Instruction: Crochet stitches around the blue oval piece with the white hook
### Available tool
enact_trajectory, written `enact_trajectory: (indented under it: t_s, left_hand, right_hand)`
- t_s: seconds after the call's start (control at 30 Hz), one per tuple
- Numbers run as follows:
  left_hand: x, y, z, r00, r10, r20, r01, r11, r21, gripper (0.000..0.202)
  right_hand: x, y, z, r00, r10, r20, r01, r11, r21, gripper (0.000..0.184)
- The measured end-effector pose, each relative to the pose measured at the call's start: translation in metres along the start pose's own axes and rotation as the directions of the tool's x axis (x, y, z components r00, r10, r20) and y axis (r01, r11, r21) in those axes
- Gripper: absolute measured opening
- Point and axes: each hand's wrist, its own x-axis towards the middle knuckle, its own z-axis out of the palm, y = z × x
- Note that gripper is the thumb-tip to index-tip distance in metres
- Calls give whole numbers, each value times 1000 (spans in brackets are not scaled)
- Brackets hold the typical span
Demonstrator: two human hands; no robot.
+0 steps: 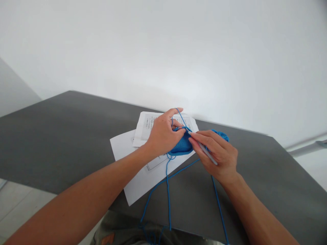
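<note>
A blue crocheted piece (181,147) is pinched at its upper edge by my left hand (165,131). Blue yarn loops over the raised left index finger and runs down to the work. My right hand (217,149) grips a crochet hook (208,156) with a pale grey handle, much like a pencil. The hook's tip meets the top edge of the piece, close to the left fingertips; the exact stitch is too small to make out. Behind the right hand lies a bundle of blue yarn (221,135), partly hidden.
Printed paper sheets (135,183) lie under the hands on the dark grey table (76,136). Loose yarn strands (168,190) trail over the table's front edge towards my lap. Another strand (219,204) runs below my right wrist. A white wall (163,51) stands behind the table.
</note>
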Motion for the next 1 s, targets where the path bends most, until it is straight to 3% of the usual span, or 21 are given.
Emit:
enact_trajectory:
  t_s: [0.1, 0.2, 0.37, 0.47, 0.57, 0.67, 0.87, 1.0]
  left_hand:
    - [-1, -2, 2, 999, 3, 31, -1, 996, -84, 65]
    - [1, -6, 1, 997, -26, 74, 44, 970, -241, 69]
    - [2, -9, -1, 986, -44, 161, 118, 866, -487, 78]
    - [2, -9, -1, 982, -32, 185, 132, 822, -555, 80]
    - [2, -9, -1, 982, -31, 187, 135, 808, -573, 81]
    - [2, -9, -1, 983, -38, 179, 135, 814, -565, 81]
    - [2, -10, 0, 984, -50, 169, 143, 789, -598, 80]
    - [2, -8, 0, 980, -91, 177, 187, 722, -666, 83]
  right_hand:
    - [-1, 0, 2, 1000, 7, -21, -7, 1000, 19, 30]
    - [-1, -3, 6, 984, 158, -85, -145, 979, 140, 23]
    - [2, -9, 10, 840, 522, -151, -403, 786, 469, 13]
    - [5, -11, 10, 782, 606, -144, -447, 708, 547, 10]
    - [6, -12, 9, 766, 627, -140, -453, 681, 575, 9]
    - [5, -11, 11, 782, 603, -158, -434, 709, 555, 10]
    - [-3, -7, 14, 874, 455, -171, -343, 826, 448, 15]
    - [-4, -8, 11, 954, 256, -154, -213, 944, 251, 26]
